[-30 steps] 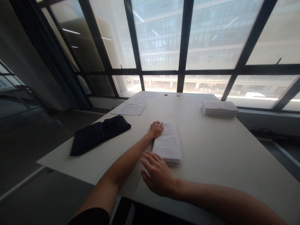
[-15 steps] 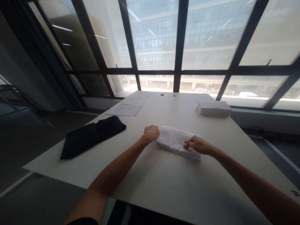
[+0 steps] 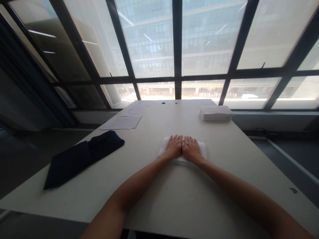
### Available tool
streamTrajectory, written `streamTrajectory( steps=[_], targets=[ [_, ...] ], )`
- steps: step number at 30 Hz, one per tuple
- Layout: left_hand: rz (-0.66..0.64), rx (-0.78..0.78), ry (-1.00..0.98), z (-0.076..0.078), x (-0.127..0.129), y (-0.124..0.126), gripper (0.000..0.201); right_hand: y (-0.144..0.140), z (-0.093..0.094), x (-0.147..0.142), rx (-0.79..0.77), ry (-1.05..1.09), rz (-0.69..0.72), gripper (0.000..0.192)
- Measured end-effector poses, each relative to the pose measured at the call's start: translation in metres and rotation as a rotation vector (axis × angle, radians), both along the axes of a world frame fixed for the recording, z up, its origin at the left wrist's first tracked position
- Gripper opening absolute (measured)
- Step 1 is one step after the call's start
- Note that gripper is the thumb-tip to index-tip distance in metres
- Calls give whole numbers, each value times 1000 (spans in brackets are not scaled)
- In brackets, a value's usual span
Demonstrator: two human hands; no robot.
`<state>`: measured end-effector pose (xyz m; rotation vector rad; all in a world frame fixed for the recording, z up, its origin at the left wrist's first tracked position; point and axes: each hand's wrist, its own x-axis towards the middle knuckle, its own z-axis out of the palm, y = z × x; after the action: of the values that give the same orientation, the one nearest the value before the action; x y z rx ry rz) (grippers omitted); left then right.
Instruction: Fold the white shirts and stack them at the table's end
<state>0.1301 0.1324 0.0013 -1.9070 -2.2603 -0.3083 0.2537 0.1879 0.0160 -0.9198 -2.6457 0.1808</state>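
Observation:
A folded white towel (image 3: 202, 150) lies flat on the white table (image 3: 159, 199) in front of me. My left hand (image 3: 174, 146) rests palm down on its middle, fingers stretched toward the window. Beside it, touching along the thumb side, my right hand (image 3: 191, 148) lies flat on the same cloth. Both hands cover the centre of the towel, so only its two ends and edges show. Neither hand grips anything.
A stack of folded white cloths (image 3: 215, 113) stands at the table's far right. On the left lie a folded dark garment (image 3: 83, 155) and sheets of paper (image 3: 122, 122). Large windows (image 3: 152, 36) rise behind the table. A dark curtain (image 3: 30, 76) hangs at the left.
Both hands, earlier closed at the towel's left end and right part, have come together on its middle and opened flat. The towel now lies straighter. The camera view has shifted to the right.

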Motion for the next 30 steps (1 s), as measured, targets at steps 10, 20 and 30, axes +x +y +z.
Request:
streamTrajectory(
  steps=[10, 20, 30],
  targets=[
    [77, 8, -64, 9, -3, -13, 53, 10, -4, 27, -20, -18, 91, 57],
    [233, -120, -255, 6, -60, -45, 59, 43, -22, 67, -179, -19, -36, 67],
    [424, 208, -539, 20, -93, -76, 40, 88, -18, 93, -393, 520, -151, 56]
  ],
)
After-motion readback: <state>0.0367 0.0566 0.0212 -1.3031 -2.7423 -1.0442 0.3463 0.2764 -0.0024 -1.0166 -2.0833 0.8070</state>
